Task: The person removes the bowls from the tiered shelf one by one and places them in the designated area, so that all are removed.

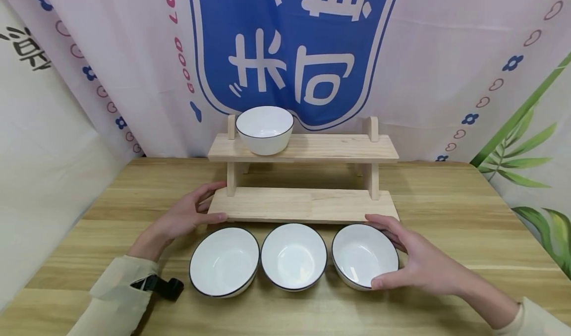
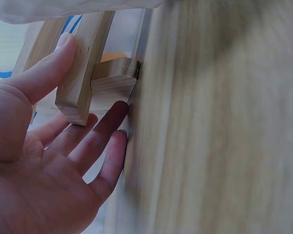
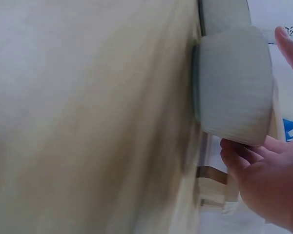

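A row of white bowls with dark rims stands on the table: a left bowl, a middle bowl and a right bowl. My right hand curves around the right bowl, thumb by its front rim and fingers behind it. In the right wrist view, the fingers touch the side of this bowl. My left hand grips the left end of the two-tier wooden rack. In the left wrist view the thumb lies against the lower board, with other fingers around its end.
Another white bowl stands upright on the left part of the rack's upper board. A printed curtain hangs right behind the rack. The wooden table extends to both sides. A black strap sits at the left sleeve.
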Demonstrator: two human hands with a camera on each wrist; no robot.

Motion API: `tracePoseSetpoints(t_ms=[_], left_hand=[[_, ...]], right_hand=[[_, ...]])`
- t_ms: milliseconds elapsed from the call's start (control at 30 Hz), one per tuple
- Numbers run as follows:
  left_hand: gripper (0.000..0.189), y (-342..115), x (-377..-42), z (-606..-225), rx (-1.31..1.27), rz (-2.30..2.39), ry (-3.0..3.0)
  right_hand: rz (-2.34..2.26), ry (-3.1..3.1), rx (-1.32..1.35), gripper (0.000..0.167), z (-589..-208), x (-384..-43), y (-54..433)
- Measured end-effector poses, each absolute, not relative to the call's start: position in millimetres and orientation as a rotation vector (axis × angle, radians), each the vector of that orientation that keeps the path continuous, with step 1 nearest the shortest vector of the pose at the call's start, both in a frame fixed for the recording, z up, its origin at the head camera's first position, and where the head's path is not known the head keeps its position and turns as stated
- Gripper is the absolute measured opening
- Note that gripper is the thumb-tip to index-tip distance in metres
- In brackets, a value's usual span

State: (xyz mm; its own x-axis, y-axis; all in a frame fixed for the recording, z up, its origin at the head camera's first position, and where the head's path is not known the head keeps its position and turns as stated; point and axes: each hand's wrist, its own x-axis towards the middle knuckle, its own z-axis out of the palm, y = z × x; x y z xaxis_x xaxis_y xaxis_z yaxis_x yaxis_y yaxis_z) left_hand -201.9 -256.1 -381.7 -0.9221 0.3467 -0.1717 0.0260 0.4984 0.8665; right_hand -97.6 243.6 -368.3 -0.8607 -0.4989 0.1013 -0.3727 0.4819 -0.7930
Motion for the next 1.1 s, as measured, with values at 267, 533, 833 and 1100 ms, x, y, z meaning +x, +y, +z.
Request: tracePoseSetpoints(t_ms=[267,533,833,1100], left_hand=[[0.095,-256,-203,-383,0.317,1.394,2.421],[0.095,-255,-203,-382,0.312,1.409,2.403],[0.096,-256,-202,-381,0.3,1.407,2.399],[0.095,-256,-202,-382,0.302,1.386,2.418]], right_hand=[[-1.384,2.605,-0.849,0.096,-346,-106,243],[-1.525,2.606,-0.987,0.097,-321,-123,231],[-1.639,2.577,-0.905,0.095,-301,-149,209],[-1.679,2.521,-0.795,0.096,-289,-173,186]])
